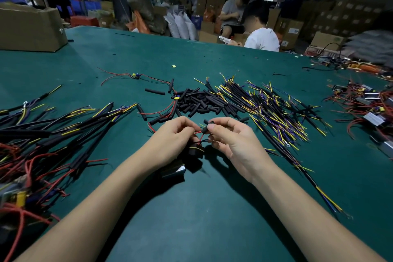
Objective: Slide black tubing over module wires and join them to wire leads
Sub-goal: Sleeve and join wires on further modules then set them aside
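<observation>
Nearest, the small black module (194,150) hangs under the left hand (172,136), whose fingers pinch its thin red wire (198,133). At 3 o'clock, the right hand (231,140) pinches a short black tubing sleeve (206,127) (light, soft, best gripped mid-length). The wire tip is hidden. At 12 o'clock lies the tubing pile (200,101).
</observation>
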Available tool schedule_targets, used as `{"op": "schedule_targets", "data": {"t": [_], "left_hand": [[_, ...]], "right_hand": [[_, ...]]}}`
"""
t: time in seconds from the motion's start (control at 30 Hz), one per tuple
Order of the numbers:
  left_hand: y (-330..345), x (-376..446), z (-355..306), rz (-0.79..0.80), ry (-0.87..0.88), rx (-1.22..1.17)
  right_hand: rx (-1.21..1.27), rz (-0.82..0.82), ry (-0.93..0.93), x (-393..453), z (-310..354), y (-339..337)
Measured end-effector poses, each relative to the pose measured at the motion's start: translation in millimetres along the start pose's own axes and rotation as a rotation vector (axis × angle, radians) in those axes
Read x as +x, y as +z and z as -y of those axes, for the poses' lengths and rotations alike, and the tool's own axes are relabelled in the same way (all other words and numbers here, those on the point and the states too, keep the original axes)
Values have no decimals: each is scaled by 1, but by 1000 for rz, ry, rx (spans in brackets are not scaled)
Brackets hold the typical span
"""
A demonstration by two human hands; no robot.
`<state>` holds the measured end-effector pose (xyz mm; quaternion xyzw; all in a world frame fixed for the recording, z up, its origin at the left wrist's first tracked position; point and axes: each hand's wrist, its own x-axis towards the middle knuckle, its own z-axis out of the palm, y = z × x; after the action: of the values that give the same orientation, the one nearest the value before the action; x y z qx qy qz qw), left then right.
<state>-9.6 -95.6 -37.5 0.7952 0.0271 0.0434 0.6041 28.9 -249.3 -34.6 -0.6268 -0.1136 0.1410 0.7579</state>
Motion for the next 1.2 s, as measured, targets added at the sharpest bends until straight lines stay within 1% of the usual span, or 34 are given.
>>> {"op": "schedule_targets", "data": {"t": [0.13,0.23,0.3,0.4,0.47,0.53,0.57,0.63,0.7,0.83,0.93,1.07,1.2], "left_hand": [[-3,2,1,7,-9,21],[-5,3,1,14,15,91],[-7,3,1,27,30,118],[-9,1,-4,54,40,80],[-15,1,-7,59,38,136],[-21,0,-7,119,22,201],[-24,-1,-7,164,17,195],[-25,-5,-9,236,21,139],[-23,-7,-9,292,28,34],[-15,-8,-5,351,50,-204],[-12,-8,-4,305,48,-287],[-8,-6,-6,218,108,-216],[-5,-6,-4,163,108,-180]], "right_hand": [[-108,25,-8,-2,1,-1],[-84,76,30,-4,0,-1],[-86,89,21,-5,-1,0],[-73,57,-25,-5,0,1],[-25,26,-48,-4,0,2],[21,-2,-79,-3,1,2],[42,-11,-97,-3,2,2],[77,-24,-133,-4,3,2],[94,-44,-161,-4,5,2],[112,-62,-186,-5,6,1],[119,-50,-210,-4,7,0],[107,8,-194,-4,7,-2],[48,44,-188,-4,6,-6]]}}
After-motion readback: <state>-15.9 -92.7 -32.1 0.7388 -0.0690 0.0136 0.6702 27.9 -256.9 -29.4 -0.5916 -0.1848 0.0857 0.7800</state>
